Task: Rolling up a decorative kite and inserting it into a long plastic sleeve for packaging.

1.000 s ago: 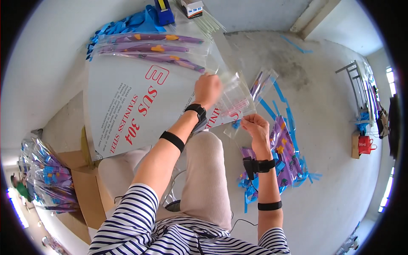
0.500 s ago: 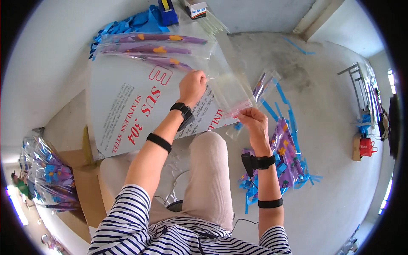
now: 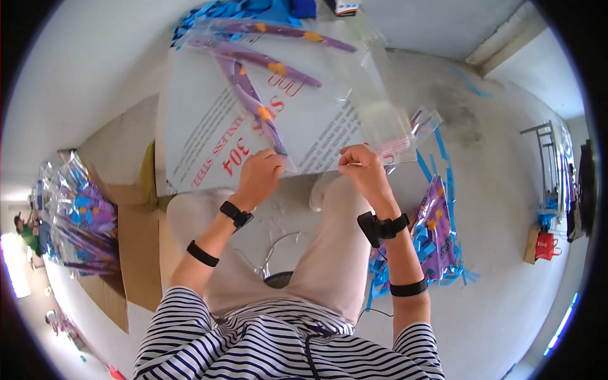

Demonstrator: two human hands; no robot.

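Left hand [image 3: 259, 176] pinches a bagged purple strip [image 3: 254, 104] at the worktop's [image 3: 180, 136] near edge, right hand's [image 3: 367, 174] hold unclear; hard tugging might tear it!

Purple folded strip in a clear sleeve, slanting toward the front edge of the tabletop.
The strip [image 3: 253, 101], narrow and dotted with yellow-orange shapes, lies lengthwise in its glossy clear sleeve [image 3: 290, 166], lower end nearest the front edge of the tabletop [image 3: 183, 142]. Its upper end meets a similar purple strip [image 3: 272, 65]. To the right, flat clear bags [image 3: 375, 95] lie stacked, pink print at their near end.
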